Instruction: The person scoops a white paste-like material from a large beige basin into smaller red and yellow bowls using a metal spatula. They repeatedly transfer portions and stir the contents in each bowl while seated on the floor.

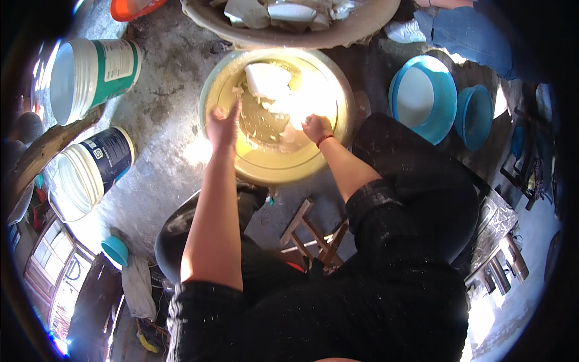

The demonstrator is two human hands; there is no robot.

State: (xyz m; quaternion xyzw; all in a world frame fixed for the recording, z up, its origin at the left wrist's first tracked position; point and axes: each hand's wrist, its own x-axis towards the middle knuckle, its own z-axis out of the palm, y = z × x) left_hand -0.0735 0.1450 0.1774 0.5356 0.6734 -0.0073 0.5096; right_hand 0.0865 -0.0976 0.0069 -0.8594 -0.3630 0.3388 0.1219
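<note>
A wide yellow basin [276, 172] stands before me, with whitish bits and scraps inside. My left hand [224, 124] is over its left side, thumb apart from the fingers, the fingertips close to a small pale scrap [237, 92]; whether they hold it I cannot tell. Over the right side of the basin, my right hand [316, 127] is curled, a red band at its wrist; glare hides whether anything is in it. A white block-like piece [268, 80] rests at the basin's far side. Strong light washes out the basin's right part.
Beyond the basin stands a large tub [289, 40] of white pieces. Two buckets, one green-labelled [115, 68] and one dark-labelled [106, 151], are at left. Blue tubs [445, 106] [474, 117] stand at right, near another person's jeans-clad leg [470, 40]. A wooden stool [312, 231] is below.
</note>
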